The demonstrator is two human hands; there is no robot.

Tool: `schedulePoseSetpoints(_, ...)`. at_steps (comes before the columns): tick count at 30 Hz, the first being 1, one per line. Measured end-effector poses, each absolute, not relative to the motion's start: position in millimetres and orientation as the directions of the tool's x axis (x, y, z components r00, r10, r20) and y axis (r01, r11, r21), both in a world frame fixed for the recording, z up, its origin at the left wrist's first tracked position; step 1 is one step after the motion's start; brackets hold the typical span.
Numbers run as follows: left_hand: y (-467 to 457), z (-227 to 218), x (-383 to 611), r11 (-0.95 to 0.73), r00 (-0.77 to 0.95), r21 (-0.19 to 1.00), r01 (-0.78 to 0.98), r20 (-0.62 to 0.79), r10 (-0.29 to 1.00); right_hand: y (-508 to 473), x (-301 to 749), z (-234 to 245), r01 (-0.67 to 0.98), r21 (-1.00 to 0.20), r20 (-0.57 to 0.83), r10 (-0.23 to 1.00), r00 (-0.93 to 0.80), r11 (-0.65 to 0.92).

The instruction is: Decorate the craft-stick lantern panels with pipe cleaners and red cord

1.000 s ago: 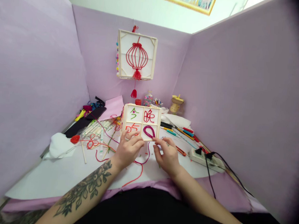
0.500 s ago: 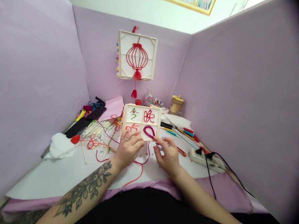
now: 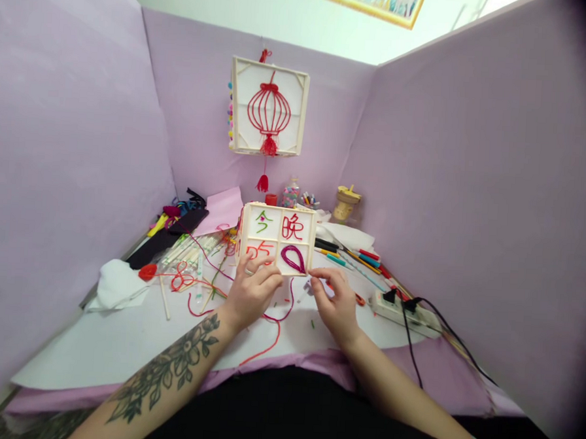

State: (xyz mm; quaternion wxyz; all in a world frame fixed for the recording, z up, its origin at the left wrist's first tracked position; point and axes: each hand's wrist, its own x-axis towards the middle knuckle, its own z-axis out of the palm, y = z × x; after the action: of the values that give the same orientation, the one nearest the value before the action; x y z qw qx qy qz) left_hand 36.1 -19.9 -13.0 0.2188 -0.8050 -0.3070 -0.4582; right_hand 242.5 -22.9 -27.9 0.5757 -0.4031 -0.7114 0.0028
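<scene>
Both my hands are at a white box lantern [image 3: 278, 241] with pale wooden strips dividing its front into panes. Green and red yarn characters sit in the upper panes. In the lower right pane lies a loop of purple yarn [image 3: 291, 259], drawn to a point at its lower right end. My left hand [image 3: 254, 288] grips the lantern's lower edge, its fingers partly covering an orange character [image 3: 262, 249]. At the lower right corner, my right hand [image 3: 336, 305] has its fingertips pinched beside the yarn loop's tip; what they hold is too small to make out.
A second lantern [image 3: 269, 107] with red lantern decoration hangs ahead. Loose red yarn [image 3: 261, 351], cotton swabs [image 3: 164, 298] and a white cloth [image 3: 117, 285] lie left. Markers [image 3: 369, 257] and a power strip [image 3: 406, 313] with black cords are on the right. Purple panels surround the table.
My right hand has shifted right, from the purple loop to the lantern's corner, and its fingers have drawn together. The loop's end now reaches closer to that corner. My left hand has stayed put.
</scene>
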Motion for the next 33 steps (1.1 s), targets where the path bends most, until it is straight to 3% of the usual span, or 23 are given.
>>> schedulePoseSetpoints(2,-20,-13,36,-0.714,0.395,-0.072,0.696,0.870,0.296,-19,240,-25,0.615,-0.469,0.804,0.595,0.000,0.634)
schedulePoseSetpoints(8,-20,-14,36,-0.707,0.397,-0.072,0.703,0.866,0.306,-11,231,-20,0.768,-0.314,0.810,0.579,-0.090,0.559)
schedulePoseSetpoints(17,-20,-13,38,-0.708,0.396,-0.083,0.701,0.871,0.290,-9,224,-9,0.886,-0.102,0.781,0.588,-0.210,0.453)
schedulePoseSetpoints(21,-20,-14,37,-0.711,0.397,-0.082,0.698,0.871,0.289,-3,224,-11,0.889,-0.081,0.788,0.574,-0.220,0.452)
schedulePoseSetpoints(27,-21,-12,38,-0.714,0.402,-0.088,0.694,0.870,0.284,-1,225,-14,0.837,-0.248,0.742,0.651,-0.160,0.487)
schedulePoseSetpoints(33,-20,-15,37,-0.708,0.401,-0.082,0.701,0.867,0.296,9,228,-17,0.589,-0.672,0.577,0.816,0.038,0.448)
